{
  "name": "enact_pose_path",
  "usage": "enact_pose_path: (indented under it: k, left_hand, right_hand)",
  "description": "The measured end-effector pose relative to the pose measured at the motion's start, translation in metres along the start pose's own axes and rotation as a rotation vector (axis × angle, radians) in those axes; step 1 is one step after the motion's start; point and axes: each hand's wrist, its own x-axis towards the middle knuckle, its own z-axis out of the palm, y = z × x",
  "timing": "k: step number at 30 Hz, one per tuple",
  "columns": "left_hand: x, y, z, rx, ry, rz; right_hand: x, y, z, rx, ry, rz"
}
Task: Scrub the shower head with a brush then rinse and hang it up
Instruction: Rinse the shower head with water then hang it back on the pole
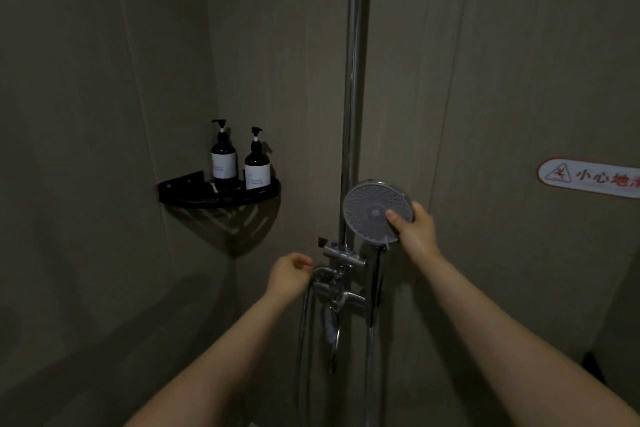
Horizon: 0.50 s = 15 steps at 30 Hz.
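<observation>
The round grey shower head (pixel 370 208) faces me beside the chrome riser pipe (pixel 355 97), its dark handle (pixel 375 284) hanging down toward the mixer. My right hand (pixel 414 225) grips the head's right rim, thumb on its face. My left hand (pixel 289 274) is loosely curled at the left end of the chrome mixer valve (pixel 341 270), touching or nearly touching the knob where the metal hose (pixel 304 315) joins. No brush is visible.
A black corner shelf (pixel 194 192) on the left wall carries two dark pump bottles (pixel 224 156) (pixel 257 163). A red and white warning sticker (pixel 588 178) is on the right wall. A spout (pixel 334 340) hangs below the mixer. The room is dim.
</observation>
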Motion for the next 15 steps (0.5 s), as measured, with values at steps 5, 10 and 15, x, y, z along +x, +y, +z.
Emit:
enact_pose_path:
  k: [5, 10, 15]
  left_hand:
    - [0.009, -0.014, 0.010, -0.002, -0.038, -0.047]
    - [0.024, -0.028, 0.010, 0.020, -0.071, -0.016]
    - [0.064, -0.025, 0.010, 0.138, -0.128, 0.019]
  right_hand:
    - [0.024, 0.006, -0.014, 0.063, 0.076, -0.034]
    - [0.047, 0.010, -0.002, 0.181, 0.097, 0.015]
    - [0.064, 0.007, 0.014, 0.168, 0.123, -0.050]
